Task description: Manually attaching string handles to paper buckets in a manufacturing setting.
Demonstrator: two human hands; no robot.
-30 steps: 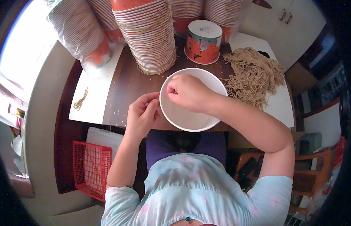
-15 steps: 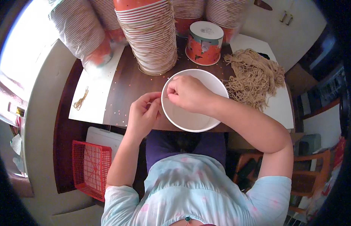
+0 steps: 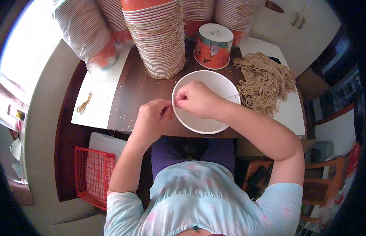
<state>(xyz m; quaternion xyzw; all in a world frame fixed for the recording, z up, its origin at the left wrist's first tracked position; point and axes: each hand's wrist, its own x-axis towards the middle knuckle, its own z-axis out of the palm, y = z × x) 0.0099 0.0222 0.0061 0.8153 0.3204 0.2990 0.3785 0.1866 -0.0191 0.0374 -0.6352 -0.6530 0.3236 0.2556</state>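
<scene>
A white paper bucket (image 3: pixel 204 120) lies open toward me at the table's near edge. My left hand (image 3: pixel 151 118) pinches its left rim. My right hand (image 3: pixel 194 98) is over the bucket's mouth, fingers closed at the same spot on the rim, where a thin tan string (image 3: pixel 231 96) runs across toward the right. A heap of tan strings (image 3: pixel 265 80) lies to the right of the bucket.
A tall stack of red and white paper buckets (image 3: pixel 159 39) stands behind, with bagged stacks (image 3: pixel 88 35) to the left. A single upturned red bucket (image 3: pixel 213 45) sits at the back. A few loose strings (image 3: pixel 84 103) lie on a white sheet (image 3: pixel 100 98). A red basket (image 3: pixel 92 175) is on the floor.
Both hands have stayed at the left rim of the white bucket, with the fingers shifting slightly. The bucket has barely moved.
</scene>
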